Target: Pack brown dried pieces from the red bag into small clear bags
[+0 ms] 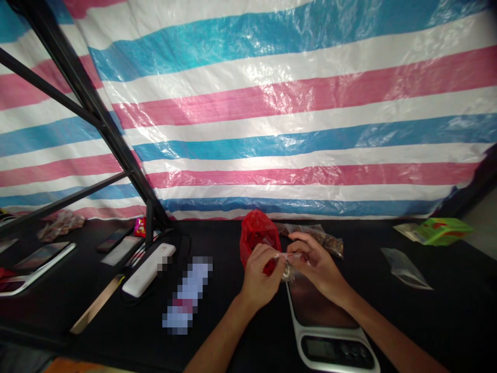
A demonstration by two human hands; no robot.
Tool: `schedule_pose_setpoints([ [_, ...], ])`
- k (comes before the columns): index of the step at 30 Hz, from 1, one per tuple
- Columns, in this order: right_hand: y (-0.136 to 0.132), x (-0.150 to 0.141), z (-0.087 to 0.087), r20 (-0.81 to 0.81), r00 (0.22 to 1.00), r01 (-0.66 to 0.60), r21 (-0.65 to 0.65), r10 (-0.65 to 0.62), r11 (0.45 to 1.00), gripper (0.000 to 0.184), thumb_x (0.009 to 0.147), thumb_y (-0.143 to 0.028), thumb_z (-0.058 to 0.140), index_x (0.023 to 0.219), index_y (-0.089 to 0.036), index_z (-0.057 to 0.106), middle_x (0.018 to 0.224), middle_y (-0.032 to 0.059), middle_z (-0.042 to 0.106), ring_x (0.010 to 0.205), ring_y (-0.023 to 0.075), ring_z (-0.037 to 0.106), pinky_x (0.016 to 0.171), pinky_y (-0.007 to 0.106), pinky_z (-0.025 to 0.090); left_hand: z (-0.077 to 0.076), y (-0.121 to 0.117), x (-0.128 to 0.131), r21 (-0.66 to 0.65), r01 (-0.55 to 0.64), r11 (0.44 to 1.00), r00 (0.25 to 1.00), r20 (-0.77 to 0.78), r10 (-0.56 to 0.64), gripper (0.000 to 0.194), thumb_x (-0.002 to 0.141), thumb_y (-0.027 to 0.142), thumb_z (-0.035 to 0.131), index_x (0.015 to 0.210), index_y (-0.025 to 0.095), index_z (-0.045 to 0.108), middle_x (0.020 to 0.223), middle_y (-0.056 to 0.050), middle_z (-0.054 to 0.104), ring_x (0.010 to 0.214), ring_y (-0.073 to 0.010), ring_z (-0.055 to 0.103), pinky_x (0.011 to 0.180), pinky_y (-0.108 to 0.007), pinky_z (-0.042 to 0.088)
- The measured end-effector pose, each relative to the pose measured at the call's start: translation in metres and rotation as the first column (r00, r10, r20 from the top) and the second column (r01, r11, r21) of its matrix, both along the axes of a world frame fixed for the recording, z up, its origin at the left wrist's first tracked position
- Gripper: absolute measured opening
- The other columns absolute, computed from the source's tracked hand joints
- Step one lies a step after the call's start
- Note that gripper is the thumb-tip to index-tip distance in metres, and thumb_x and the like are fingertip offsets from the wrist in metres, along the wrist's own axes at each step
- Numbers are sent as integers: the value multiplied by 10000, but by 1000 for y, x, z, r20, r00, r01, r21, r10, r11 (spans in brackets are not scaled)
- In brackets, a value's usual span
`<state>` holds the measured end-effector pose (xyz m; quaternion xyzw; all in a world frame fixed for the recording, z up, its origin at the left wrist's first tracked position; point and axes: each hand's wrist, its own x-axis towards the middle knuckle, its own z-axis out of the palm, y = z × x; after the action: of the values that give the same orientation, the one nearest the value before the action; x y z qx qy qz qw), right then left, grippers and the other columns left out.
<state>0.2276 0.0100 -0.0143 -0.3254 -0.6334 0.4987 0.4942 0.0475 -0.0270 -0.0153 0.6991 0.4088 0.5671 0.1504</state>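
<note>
Above the far end of a kitchen scale [324, 305], my hands meet at a small clear plastic bag [288, 271] with some contents I cannot make out. My left hand [261, 274] pinches one side of the bag's top edge between thumb and fingers. The other side is gripped by my right hand [316, 264], its fingers bent. Just behind my left hand stands a red plastic bag [254, 233] with its mouth open. Beyond my right hand lie clear packets with brown contents [333, 245]. The scale's display [320, 349] faces me; its digits are not legible.
A flat clear bag [406, 269] and a green box [444, 231] lie to the right. On the left are a white power strip [149, 270], a blurred-out object [188, 295], a wooden strip [97, 304] and a tablet [42, 264]. A black metal frame [91, 111] rises there.
</note>
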Motion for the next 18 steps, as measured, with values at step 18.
schedule_pose_setpoints([
  [18,-4,1,9,58,998,17,65,-21,998,382,882,-429,799,1177,-267,618,871,3,745,747,183,661,662,303,484,5,-2,-2,32,64,997,997,49,-66,119,968,237,690,876,196,754,841,-58,747,809,-188,653,753,-324,514],
])
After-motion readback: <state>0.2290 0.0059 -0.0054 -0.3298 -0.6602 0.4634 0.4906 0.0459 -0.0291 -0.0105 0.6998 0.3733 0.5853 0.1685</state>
